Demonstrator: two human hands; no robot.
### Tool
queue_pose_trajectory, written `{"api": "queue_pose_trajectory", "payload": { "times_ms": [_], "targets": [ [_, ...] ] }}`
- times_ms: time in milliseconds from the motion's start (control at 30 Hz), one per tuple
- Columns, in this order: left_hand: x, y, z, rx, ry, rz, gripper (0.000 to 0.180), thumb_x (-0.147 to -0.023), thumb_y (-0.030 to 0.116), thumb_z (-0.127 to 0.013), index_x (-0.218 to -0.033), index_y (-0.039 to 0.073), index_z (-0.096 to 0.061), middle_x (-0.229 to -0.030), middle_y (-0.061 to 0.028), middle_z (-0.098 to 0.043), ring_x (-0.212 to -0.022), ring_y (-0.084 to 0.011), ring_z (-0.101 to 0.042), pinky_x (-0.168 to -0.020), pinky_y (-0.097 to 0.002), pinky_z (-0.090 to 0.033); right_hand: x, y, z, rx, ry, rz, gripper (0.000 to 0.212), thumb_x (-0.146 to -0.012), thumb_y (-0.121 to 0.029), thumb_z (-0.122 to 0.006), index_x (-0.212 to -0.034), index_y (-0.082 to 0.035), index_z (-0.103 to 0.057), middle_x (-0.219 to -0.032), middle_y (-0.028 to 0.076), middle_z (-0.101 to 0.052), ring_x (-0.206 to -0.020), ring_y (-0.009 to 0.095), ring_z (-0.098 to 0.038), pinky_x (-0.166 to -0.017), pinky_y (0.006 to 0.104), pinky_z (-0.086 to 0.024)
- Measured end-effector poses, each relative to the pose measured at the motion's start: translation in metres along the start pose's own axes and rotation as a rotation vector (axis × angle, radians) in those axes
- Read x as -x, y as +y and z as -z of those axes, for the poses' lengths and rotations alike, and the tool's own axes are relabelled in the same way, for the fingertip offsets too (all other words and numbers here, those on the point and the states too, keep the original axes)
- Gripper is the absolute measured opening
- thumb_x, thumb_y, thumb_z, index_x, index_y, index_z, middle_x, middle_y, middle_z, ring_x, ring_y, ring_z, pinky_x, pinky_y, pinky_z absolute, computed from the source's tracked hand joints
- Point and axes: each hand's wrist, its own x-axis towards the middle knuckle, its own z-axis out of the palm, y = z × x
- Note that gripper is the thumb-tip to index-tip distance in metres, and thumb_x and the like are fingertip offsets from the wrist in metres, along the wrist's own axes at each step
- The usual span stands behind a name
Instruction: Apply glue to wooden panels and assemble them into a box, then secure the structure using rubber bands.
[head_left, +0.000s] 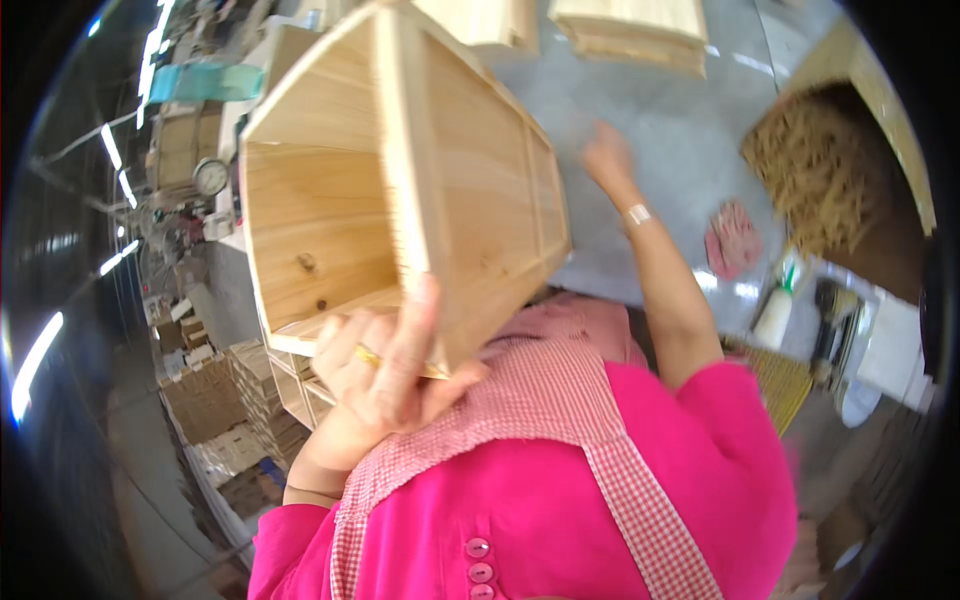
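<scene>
A large box of pale wood (pixel 470 170) stands tilted in front of me, its open side turned to the left, showing a bare interior with a few knots. My left hand (pixel 375 370) grips the near corner of its rim, fingers along the edge and thumb beneath; a ring shows on one finger. To the right of the box, over the grey tabletop (pixel 670 130), my right hand (pixel 608 158) is apart from the wood. Motion smears its fingers, so I cannot make out whether it holds anything.
More wooden pieces (pixel 630 30) lie at the far edge. On the right are a crumpled pink cloth (pixel 733 240), a white bottle with a green tip (pixel 776 312) and a carton (pixel 850 80) of brown shredded material. Stacked wood (pixel 265 390) and a round dial (pixel 211 176) are at left.
</scene>
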Motion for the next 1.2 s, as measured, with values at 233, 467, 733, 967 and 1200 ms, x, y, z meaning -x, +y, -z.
{"api": "queue_pose_trajectory", "payload": {
  "times_ms": [233,467,733,967,1200],
  "targets": [
    [-0.004,-0.001,-0.001,0.015,0.169,-0.007,0.064,-0.088,0.047,-0.070,-0.126,-0.004,-0.065,-0.061,0.0017,-0.046,-0.051,-0.0123,-0.045,-0.050,-0.0294,-0.030,0.134,0.078,0.152,0.848,0.139,0.141,0.057,-0.090,-0.019,-0.059,-0.141,0.003,-0.048,-0.150,0.018,-0.046,-0.140,0.039,-0.039,-0.117,0.0519,-0.026],
    [0.004,-0.004,0.027,0.247,0.091,0.076,0.065,-0.089,0.044,-0.070,-0.135,-0.001,-0.059,-0.074,-0.0044,-0.059,-0.060,-0.0189,-0.055,-0.057,-0.0309,-0.040,0.120,0.038,0.168,0.815,-0.065,0.000,0.052,-0.091,-0.016,-0.059,-0.140,0.001,-0.050,-0.145,0.020,-0.051,-0.138,0.039,-0.042,-0.117,0.0504,-0.028],
    [0.029,-0.194,0.037,0.950,0.536,0.821,0.041,-0.095,0.028,-0.068,-0.126,0.002,-0.064,-0.096,-0.0013,-0.067,-0.087,-0.0123,-0.062,-0.080,-0.0284,-0.050,0.058,-0.238,0.204,-0.078,0.093,0.752,0.035,-0.101,-0.015,-0.056,-0.130,0.003,-0.059,-0.121,0.020,-0.062,-0.109,0.033,-0.062,-0.094,0.0350,-0.048],
    [0.007,-0.278,-0.046,1.592,0.428,1.099,0.027,-0.089,0.030,-0.073,-0.098,0.005,-0.071,-0.087,-0.0043,-0.068,-0.071,-0.0146,-0.059,-0.068,-0.0303,-0.049,0.050,-0.351,0.181,0.297,-0.070,0.829,0.047,-0.103,-0.032,-0.053,-0.135,0.002,-0.057,-0.117,0.020,-0.063,-0.103,0.029,-0.064,-0.090,0.0343,-0.049],
    [-0.005,-0.305,-0.084,1.534,0.404,1.002,0.022,-0.079,0.025,-0.080,-0.081,0.005,-0.073,-0.074,-0.0072,-0.064,-0.065,-0.0166,-0.058,-0.054,-0.0390,-0.043,0.046,-0.357,0.175,0.498,-0.174,0.650,0.050,-0.103,-0.032,-0.055,-0.139,0.003,-0.054,-0.122,0.020,-0.067,-0.104,0.020,-0.064,-0.092,0.0304,-0.049]
  ]
}}
